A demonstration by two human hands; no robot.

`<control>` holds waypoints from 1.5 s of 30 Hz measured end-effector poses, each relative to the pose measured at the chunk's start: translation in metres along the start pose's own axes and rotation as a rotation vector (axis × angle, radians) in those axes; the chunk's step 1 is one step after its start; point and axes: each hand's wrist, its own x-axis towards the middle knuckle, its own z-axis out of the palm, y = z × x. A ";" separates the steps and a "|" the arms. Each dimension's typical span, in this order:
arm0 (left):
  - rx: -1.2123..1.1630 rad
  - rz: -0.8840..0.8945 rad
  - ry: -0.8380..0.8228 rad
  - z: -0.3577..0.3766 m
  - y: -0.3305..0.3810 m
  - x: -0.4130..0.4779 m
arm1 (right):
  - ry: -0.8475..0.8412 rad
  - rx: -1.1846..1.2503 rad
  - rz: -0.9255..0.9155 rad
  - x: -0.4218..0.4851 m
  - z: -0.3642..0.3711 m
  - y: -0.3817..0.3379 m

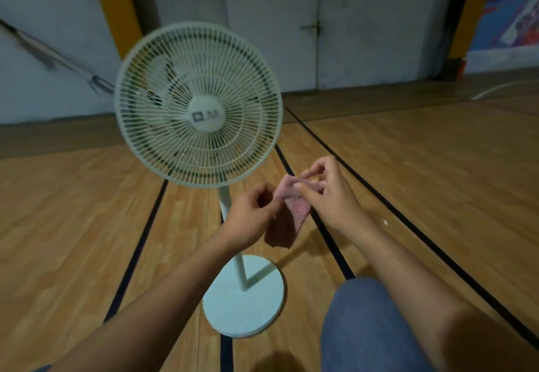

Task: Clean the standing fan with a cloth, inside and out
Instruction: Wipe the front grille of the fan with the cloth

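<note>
Both hands point(291, 196) pinch cloth point(287, 214) hanging down; fan point(198, 103) upright.

A white standing fan point(199, 105) stands upright, grille closed; just beside it hangs a folded pink cloth point(288, 211).

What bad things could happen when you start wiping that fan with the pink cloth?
1. The fan stands on a thin pole with a round base; a hard push on the grille might tip it.
2. Both the left hand and the right hand pinch the cloth, so neither steadies the fan.
3. The front grille is still on, so the blades inside may stay dusty.
</note>
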 end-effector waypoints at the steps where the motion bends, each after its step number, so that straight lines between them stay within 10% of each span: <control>1: -0.033 -0.010 0.033 -0.010 -0.001 0.000 | -0.002 0.051 0.032 0.001 0.009 -0.002; 9: -0.182 -0.085 0.235 -0.062 -0.006 0.010 | -0.166 0.130 0.147 0.014 0.077 -0.003; 25: -0.411 -0.010 -0.054 -0.081 -0.058 0.008 | -0.230 0.431 0.220 0.044 0.131 0.039; 35: -0.578 -0.504 0.332 -0.123 -0.105 0.022 | -0.101 0.722 0.605 0.066 0.110 0.077; 40: -0.833 -0.347 0.558 -0.147 -0.107 0.039 | 0.019 0.878 0.675 0.099 0.107 0.090; 45: -0.808 -0.172 0.427 -0.156 -0.105 0.057 | -0.048 1.061 0.510 0.122 0.119 0.089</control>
